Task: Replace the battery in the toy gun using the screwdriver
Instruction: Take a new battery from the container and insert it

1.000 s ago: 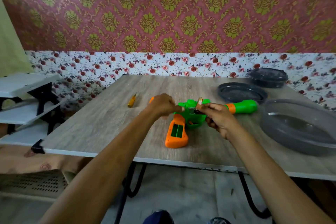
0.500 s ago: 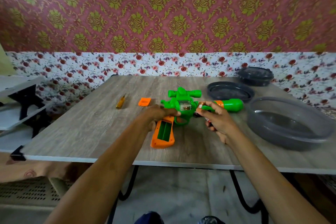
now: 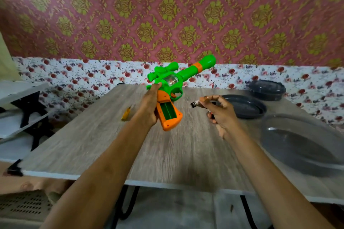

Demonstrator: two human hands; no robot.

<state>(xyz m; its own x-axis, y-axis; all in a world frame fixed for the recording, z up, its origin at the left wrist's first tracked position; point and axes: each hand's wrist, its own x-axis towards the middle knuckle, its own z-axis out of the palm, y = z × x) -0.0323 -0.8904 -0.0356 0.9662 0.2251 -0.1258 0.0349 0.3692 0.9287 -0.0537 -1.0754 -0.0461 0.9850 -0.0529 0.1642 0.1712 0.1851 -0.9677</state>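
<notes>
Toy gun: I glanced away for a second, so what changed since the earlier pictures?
The left hand lifted the toy gun off the table, barrel tilted up and away, open grip compartment facing the camera. The right hand drew right, apart from the gun, still pinching the battery. The screwdriver stayed on the table.

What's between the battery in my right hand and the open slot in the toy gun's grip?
Nothing. In the head view, only bare table shows behind the gap between the battery and the open slot in the toy gun.

The toy gun (image 3: 164, 80) is above the table (image 3: 93, 135), the screwdriver (image 3: 126, 113) left of it, the bowl (image 3: 301, 145) right.
</notes>
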